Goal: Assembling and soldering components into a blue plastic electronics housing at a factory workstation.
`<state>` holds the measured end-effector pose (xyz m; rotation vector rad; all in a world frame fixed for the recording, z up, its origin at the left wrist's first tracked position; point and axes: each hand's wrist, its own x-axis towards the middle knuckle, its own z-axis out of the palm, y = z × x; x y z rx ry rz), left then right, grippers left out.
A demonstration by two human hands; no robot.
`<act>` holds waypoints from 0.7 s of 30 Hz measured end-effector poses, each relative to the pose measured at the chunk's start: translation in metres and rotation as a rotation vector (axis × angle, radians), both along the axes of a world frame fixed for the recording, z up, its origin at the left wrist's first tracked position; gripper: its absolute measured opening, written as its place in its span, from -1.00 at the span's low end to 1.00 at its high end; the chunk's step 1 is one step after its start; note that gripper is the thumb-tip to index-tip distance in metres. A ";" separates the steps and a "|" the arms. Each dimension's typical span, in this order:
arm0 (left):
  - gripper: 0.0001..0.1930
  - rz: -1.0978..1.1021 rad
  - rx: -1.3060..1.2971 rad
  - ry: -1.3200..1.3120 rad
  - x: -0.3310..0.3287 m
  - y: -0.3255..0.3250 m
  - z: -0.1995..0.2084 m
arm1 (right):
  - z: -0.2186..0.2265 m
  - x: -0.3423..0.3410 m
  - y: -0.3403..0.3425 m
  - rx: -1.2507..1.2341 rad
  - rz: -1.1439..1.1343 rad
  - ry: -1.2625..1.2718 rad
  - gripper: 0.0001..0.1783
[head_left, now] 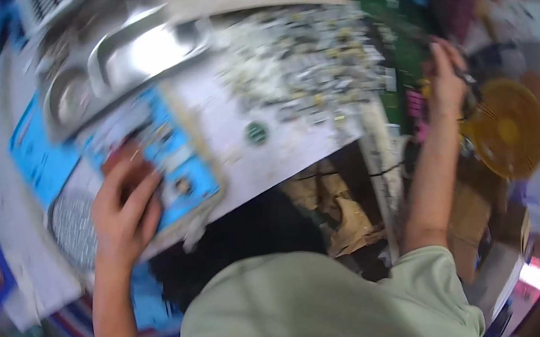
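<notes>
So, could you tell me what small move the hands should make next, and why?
Probably hold still for a moment. The picture is motion-blurred, the left hand rests on a blue card at the board's near edge, and the right hand grips something dark beside the yellow fan, off the board. Steadying first would keep the small parts from sliding.

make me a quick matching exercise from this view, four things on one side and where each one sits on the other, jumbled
Things:
1. steel tray
2. yellow fan
3. left hand
4. pile of small metal bits

Places:
A. far right, just past the right hand
B. spread over the white board, upper middle
C. upper left of the table
D. resting on a blue printed sheet

Pairs: 1-C, 2-A, 3-D, 4-B
</notes>
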<state>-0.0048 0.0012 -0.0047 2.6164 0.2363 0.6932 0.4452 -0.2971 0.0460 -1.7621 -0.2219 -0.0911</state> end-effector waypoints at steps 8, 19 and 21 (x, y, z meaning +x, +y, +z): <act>-0.65 0.235 -0.172 -0.189 -0.029 -0.017 -0.007 | -0.025 -0.222 0.076 -0.349 0.791 -0.246 -0.60; -0.70 0.187 -0.144 -0.132 -0.022 -0.024 0.000 | -0.043 -0.277 0.153 -0.506 1.097 -0.683 -0.77; -0.70 0.190 -0.152 -0.122 -0.019 -0.023 0.000 | -0.042 -0.278 0.153 -0.516 1.099 -0.662 -0.78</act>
